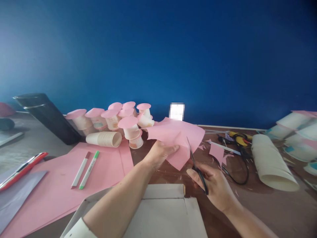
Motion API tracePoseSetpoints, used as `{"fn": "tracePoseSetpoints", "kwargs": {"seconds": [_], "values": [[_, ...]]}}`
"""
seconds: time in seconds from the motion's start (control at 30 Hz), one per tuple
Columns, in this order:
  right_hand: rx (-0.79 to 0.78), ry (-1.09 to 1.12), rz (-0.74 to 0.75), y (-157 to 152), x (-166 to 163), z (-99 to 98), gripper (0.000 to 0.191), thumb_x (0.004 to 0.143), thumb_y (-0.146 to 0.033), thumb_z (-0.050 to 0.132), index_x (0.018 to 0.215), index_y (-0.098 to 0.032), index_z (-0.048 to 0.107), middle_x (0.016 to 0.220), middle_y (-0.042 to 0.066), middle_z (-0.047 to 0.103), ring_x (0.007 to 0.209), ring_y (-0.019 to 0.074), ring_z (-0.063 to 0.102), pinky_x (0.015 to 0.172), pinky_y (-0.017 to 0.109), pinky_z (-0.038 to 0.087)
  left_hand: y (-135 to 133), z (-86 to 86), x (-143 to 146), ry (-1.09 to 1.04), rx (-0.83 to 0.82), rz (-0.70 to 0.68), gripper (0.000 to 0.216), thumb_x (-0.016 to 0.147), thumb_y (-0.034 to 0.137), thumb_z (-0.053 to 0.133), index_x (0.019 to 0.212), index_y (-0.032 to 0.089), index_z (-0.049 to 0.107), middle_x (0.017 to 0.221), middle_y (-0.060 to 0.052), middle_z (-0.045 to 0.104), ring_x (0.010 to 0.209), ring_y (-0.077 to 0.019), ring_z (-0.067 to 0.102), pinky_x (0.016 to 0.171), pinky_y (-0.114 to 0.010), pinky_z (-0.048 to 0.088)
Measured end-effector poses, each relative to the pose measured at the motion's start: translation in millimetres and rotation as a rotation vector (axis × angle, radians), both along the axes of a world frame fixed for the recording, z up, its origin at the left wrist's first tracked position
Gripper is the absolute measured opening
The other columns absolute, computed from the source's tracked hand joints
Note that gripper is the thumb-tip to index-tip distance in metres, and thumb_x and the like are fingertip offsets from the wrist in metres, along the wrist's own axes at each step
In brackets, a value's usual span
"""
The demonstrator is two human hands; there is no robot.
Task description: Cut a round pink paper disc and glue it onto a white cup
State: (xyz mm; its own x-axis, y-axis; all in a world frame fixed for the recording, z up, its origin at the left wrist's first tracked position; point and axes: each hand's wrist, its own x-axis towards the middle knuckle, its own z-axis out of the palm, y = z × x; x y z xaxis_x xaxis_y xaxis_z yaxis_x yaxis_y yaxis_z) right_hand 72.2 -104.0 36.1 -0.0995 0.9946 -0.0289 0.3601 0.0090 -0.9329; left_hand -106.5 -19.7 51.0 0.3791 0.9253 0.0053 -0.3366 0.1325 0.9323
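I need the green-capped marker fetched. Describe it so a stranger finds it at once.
Look at the large pink sheet left of the person's left hand. Two white markers lie side by side there. Take the green-capped marker, right of the red-capped marker.

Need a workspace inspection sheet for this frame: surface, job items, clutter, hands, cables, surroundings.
Surface: brown table, paper scraps scattered.
Job's things: pink paper held up; scissors cutting into it.
Clutter: pink-topped cups, lying cup stack, two markers, pink sheet, white box, rolled paper.
Hands: left hand grips paper; right hand works scissors.
Cables: black cable looped near glue gun.
Surroundings: blue wall.
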Motion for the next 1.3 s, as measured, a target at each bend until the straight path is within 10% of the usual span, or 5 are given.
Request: {"fn": "tracePoseSetpoints", "kwargs": {"seconds": [1.3], "values": [[-0.029, 0.003, -0.009, -0.1, -0.1, -1.4, 0.033, 0.080, -0.047, 0.065, 0.064, -0.021, 0.053, 0.056, -0.005, 0.046, 0.053, 0.0105, 0.045, 0.048, 0.021, 0.036, 4.6, -3.8, -7.4, 0.018, 0.057, -0.056, 0.047, 0.070, 0.029, 0.077, 0.113, 0.012, 0.064, 0.111, -0.014, 0.068, 0.101, -0.0278, 0.063, 0.095, -0.044, 0.046]]}}
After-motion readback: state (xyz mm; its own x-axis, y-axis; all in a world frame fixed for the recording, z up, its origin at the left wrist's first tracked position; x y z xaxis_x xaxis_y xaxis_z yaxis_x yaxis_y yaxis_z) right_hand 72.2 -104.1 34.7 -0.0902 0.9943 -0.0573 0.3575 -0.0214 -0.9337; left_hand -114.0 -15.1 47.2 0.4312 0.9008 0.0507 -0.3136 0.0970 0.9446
